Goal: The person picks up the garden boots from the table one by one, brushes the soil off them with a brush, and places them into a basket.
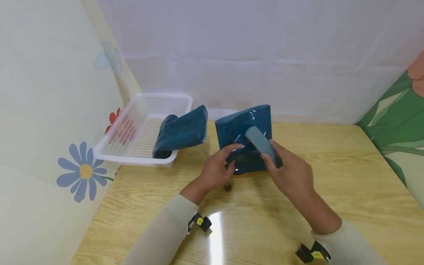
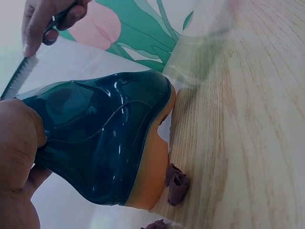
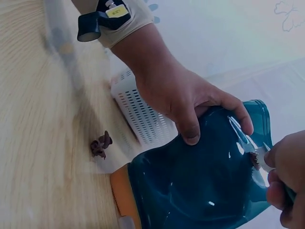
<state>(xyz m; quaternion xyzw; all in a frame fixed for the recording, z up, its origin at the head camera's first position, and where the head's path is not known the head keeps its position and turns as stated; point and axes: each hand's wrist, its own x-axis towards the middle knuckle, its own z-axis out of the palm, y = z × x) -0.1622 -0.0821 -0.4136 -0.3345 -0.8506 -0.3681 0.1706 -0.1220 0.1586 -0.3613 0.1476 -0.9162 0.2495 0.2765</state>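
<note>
A glossy teal rubber boot (image 1: 232,127) with an orange sole (image 2: 147,167) stands on the wooden table in front of me. My left hand (image 1: 216,167) grips the boot's shaft, thumb and fingers on either side in the right wrist view. In my right hand (image 1: 293,173) is a scrubbing brush (image 1: 260,141), pinched by its green handle. The brush's pale bristles (image 2: 23,76) face the shaft, and a brown smear (image 3: 255,160) shows beside them on the teal surface. Dark brown, curled, mud-like lumps (image 2: 177,186) lie by the sole.
To the left, a white perforated plastic basket (image 1: 132,159) stands at the table's edge. A second teal boot (image 1: 182,129) lies in it, with its shaft jutting over the right rim. White cloth (image 1: 232,73) hangs behind the wooden table (image 1: 331,158); a floral wall covering (image 1: 404,110) is at right.
</note>
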